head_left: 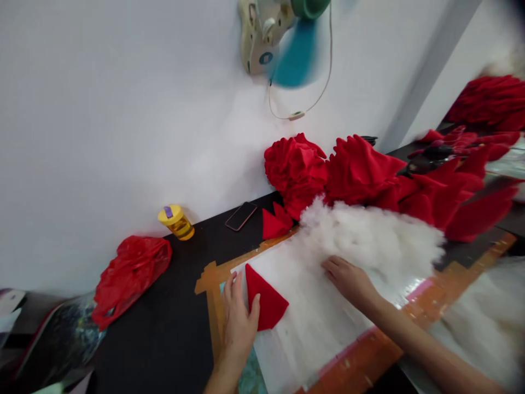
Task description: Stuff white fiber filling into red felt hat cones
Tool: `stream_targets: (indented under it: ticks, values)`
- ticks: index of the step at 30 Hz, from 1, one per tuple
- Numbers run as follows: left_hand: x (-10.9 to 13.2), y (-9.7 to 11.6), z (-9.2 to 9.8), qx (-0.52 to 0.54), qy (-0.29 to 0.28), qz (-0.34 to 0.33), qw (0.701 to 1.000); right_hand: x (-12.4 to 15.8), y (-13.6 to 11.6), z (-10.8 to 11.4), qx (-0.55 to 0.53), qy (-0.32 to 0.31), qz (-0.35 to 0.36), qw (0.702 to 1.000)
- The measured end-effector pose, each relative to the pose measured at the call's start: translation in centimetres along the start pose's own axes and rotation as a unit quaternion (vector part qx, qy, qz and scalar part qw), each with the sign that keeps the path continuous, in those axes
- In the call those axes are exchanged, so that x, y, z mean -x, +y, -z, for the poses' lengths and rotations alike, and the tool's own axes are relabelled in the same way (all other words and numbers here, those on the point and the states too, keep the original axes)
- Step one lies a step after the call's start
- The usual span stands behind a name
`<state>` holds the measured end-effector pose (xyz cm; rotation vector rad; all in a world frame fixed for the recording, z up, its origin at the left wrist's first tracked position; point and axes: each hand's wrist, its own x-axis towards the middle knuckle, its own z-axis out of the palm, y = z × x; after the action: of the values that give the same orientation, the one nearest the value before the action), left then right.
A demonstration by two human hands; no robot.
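loosely spread, left hand borders red felt; right hand at fluff, grip unclear.

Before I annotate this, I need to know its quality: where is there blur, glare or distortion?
Head view, top: the blue fan blade is motion-blurred; head view, right: the red fabric pieces look smeared and stretched; head view, lower right: glare beside the pink strip; head view, centre: the red felt piece looks fairly sharp.
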<state>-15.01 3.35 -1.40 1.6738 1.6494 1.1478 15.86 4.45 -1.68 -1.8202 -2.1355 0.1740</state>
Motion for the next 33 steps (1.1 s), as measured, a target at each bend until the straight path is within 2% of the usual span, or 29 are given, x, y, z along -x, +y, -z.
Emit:
stream_targets:
  ticks: [1, 3, 5, 7, 11, 14, 17, 19, 23, 25, 27, 29, 31, 33]
  values:
    - [0.4, 0.7, 0.0, -0.027, -0.01, -0.042, 0.999, -0.3, 0.1, 0.1, -0.03, 0.002, 0.0, 1.0]
    - [1.0, 2.7, -0.9, -0.039, -0.078, -0.09, 0.992, -0.5, -0.3, 0.4, -0.107, 0.024, 0.002, 0.994]
    - [1.0, 4.8, -2.8, -0.027, -0.158, -0.105, 0.981, -0.5, -1.1, 0.4, -0.175, 0.035, 0.007, 0.984]
    - [0.5, 6.3, -5.4, -0.033, -0.206, -0.11, 0.972, -0.2, -1.9, 0.2, -0.225, 0.024, 0.01, 0.974]
    - [-1.3, 6.9, -9.9, -0.087, -0.261, -0.115, 0.954, 0.4, -2.2, -0.8, -0.318, -0.013, -0.017, 0.948]
    - [-2.0, 6.2, -11.2, -0.086, -0.263, -0.094, 0.956, 0.3, -1.3, -1.2, -0.335, -0.035, 0.0, 0.942]
    - [-1.9, 6.0, -10.6, -0.057, -0.253, -0.069, 0.963, -0.4, -0.4, -1.6, -0.258, -0.074, 0.111, 0.957]
    - [-1.7, 6.1, -9.4, -0.027, -0.234, -0.044, 0.971, -1.2, 0.3, -2.0, -0.199, -0.091, 0.15, 0.964]
    - [-1.1, 5.4, -5.6, 0.042, -0.159, 0.052, 0.985, -2.2, 1.7, -2.4, -0.14, -0.062, 0.112, 0.982]
    - [-0.7, 4.4, -3.5, 0.086, -0.127, 0.116, 0.981, -1.9, 1.8, -2.0, -0.131, -0.044, 0.098, 0.986]
    - [-0.2, 3.6, -2.1, 0.135, -0.117, 0.171, 0.969, -0.9, 0.9, -1.1, -0.117, -0.022, 0.089, 0.989]
    - [0.5, 3.2, -1.6, 0.179, -0.124, 0.209, 0.953, 0.4, -1.2, -0.1, -0.103, 0.012, 0.1, 0.99]
    - [1.3, 3.6, -2.1, 0.235, -0.138, 0.243, 0.931, 1.7, -3.9, 0.6, -0.119, 0.031, 0.152, 0.981]
    - [2.4, 4.6, -3.2, 0.289, -0.158, 0.258, 0.908, 3.0, -6.5, 0.7, -0.168, 0.025, 0.208, 0.963]
